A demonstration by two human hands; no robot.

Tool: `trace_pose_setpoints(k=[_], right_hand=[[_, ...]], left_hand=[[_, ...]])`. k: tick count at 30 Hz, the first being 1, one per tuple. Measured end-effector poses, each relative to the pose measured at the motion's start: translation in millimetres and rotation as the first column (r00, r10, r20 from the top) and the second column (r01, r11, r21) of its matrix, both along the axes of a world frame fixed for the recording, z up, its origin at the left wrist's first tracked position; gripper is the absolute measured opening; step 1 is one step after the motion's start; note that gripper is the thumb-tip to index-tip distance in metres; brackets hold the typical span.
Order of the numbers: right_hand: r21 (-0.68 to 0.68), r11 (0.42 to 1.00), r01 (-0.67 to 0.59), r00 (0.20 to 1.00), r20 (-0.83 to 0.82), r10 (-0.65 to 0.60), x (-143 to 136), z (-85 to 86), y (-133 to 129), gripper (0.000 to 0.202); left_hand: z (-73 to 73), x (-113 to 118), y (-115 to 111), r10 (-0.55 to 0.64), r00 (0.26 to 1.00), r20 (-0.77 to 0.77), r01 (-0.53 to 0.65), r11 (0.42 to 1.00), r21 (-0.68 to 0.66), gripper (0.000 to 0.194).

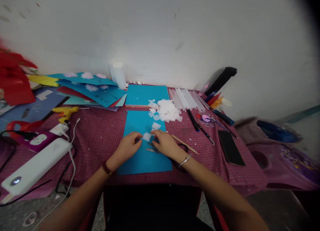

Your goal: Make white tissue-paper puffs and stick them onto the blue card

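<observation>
Between my hands is a small white paper square [146, 136], over a blue sheet [142, 161]. My left hand [128, 146] is at its left edge, thumb and forefinger curved with a gap between them. The fingertips of my right hand [166, 143] are on the square's right edge. Scissors [151, 150] lie partly hidden beneath my right hand, blades pointing left. Just above the hands a second white paper piece [156, 125] lies on the blue sheet. A pile of white paper pieces [168, 110] covers the sheet's upper right corner.
Behind lies a blue paper stack [146, 95]. To the right are a wooden stick [185, 144], a black marker [193, 120] and a phone [230, 147]. On the left are a yellow glue gun [65, 113], a white power strip [37, 166] with cables, and blue flower-decorated sheets [97, 93].
</observation>
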State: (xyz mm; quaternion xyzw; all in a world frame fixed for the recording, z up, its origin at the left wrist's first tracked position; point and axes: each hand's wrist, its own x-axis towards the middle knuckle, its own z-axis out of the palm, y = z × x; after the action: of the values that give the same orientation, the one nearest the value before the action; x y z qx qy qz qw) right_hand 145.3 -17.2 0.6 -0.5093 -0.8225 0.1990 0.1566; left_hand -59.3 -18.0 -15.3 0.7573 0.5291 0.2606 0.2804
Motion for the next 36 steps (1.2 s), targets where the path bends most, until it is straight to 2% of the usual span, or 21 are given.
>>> trace_pose_setpoints(k=[4,7,9,15,17,20,21,23,26,29,32,34,36], right_hand=[[0.013,0.998,-0.062,0.993,0.101,0.061,-14,-0.3,15,0.046],[0.000,0.990,-0.142,0.979,0.151,0.140,-21,-3.0,28,0.027],[-0.022,0.988,-0.151,0.974,0.165,0.153,-19,-5.4,40,0.015],[0.054,0.996,0.068,0.973,0.218,-0.079,18,0.0,69,0.027],[0.051,0.997,0.050,0.971,0.233,-0.061,23,4.5,68,0.035],[0.008,0.999,-0.035,0.966,0.257,0.032,15,6.0,62,0.056],[-0.018,0.998,-0.053,0.962,0.268,0.056,10,5.1,62,0.055],[-0.068,0.996,-0.062,0.954,0.289,0.079,2,3.3,69,0.039],[-0.059,0.998,-0.022,0.951,0.306,0.039,0,9.0,96,0.017],[0.066,0.993,0.098,0.950,0.291,-0.113,13,27.6,120,0.027],[0.169,0.976,0.137,0.952,0.250,-0.177,21,42.1,113,0.043],[0.162,0.985,0.056,0.966,0.240,-0.094,16,39.8,90,0.045],[0.124,0.990,-0.068,0.971,0.238,0.037,7,27.7,65,0.043]], left_hand=[[6.5,2,5,-0.098,0.988,-0.118,0.097,0.995,-0.015,0.019],[9.7,2,4,-0.161,0.976,-0.146,0.159,0.987,-0.022,0.021],[7.0,-1,2,-0.158,0.980,-0.124,0.158,0.987,-0.008,0.022],[-14.3,-15,-3,-0.035,0.995,0.089,0.033,0.999,0.020,0.022],[-18.0,-16,-3,-0.041,0.992,0.121,0.038,0.999,0.024,0.020],[-18.3,-14,-3,-0.065,0.993,0.103,0.062,0.997,0.034,0.018],[-17.8,-13,-3,-0.071,0.993,0.090,0.068,0.997,0.042,0.018],[-16.9,-12,-4,-0.081,0.995,0.066,0.077,0.995,0.060,0.018],[-16.6,-13,-6,-0.087,0.995,0.041,0.084,0.994,0.074,0.019],[-16.5,-14,-7,-0.098,0.995,0.031,0.095,0.993,0.072,0.019],[-15.9,-13,-8,-0.102,0.994,0.026,0.100,0.993,0.066,0.020],[-15.4,-12,-9,-0.103,0.995,0.008,0.102,0.993,0.061,0.020],[-15.1,-11,-11,-0.108,0.994,-0.021,0.109,0.992,0.058,0.021]])
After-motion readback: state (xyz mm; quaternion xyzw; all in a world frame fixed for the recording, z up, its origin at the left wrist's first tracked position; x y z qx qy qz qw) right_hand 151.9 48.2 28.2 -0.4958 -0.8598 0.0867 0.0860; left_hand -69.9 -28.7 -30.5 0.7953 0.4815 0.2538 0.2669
